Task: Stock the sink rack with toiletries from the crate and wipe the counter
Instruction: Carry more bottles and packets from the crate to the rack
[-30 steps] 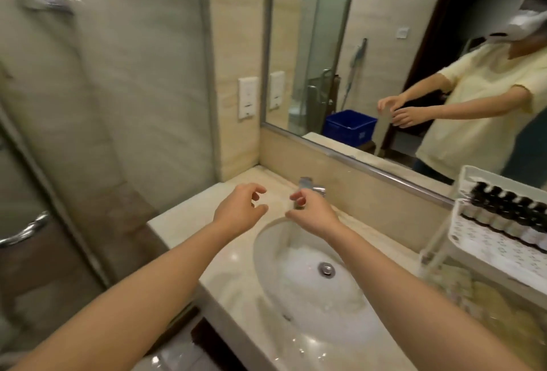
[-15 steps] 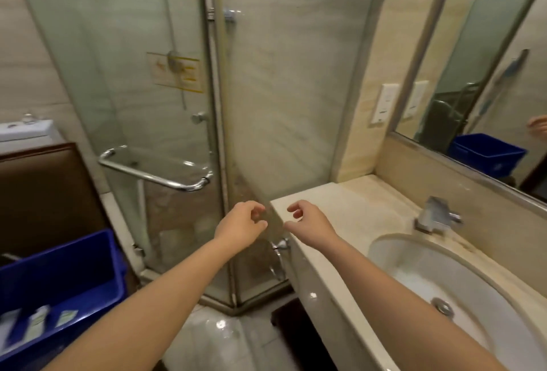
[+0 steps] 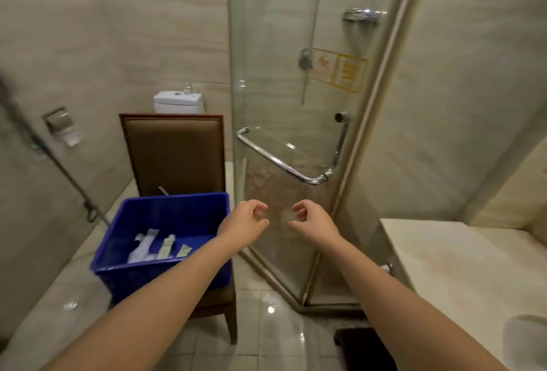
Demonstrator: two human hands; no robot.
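Observation:
A blue crate sits on the seat of a brown chair at the lower left, with a few white and pale green toiletry packets on its bottom. My left hand hovers just past the crate's right rim, fingers loosely curled and holding nothing. My right hand hangs level with it a little to the right, in front of the shower glass, also loosely curled and holding nothing. The counter's left end shows at the right edge. The sink rack is out of view.
A glass shower enclosure with a chrome handle stands straight ahead. A toilet tank sits behind the chair. A paper holder is on the left wall, a mop handle leans there, and a dark mat lies on the tiled floor.
My view has swung left from the sink and mirror to the shower door and the crate on the chair. Both hands stayed raised, loosely curled and holding nothing.

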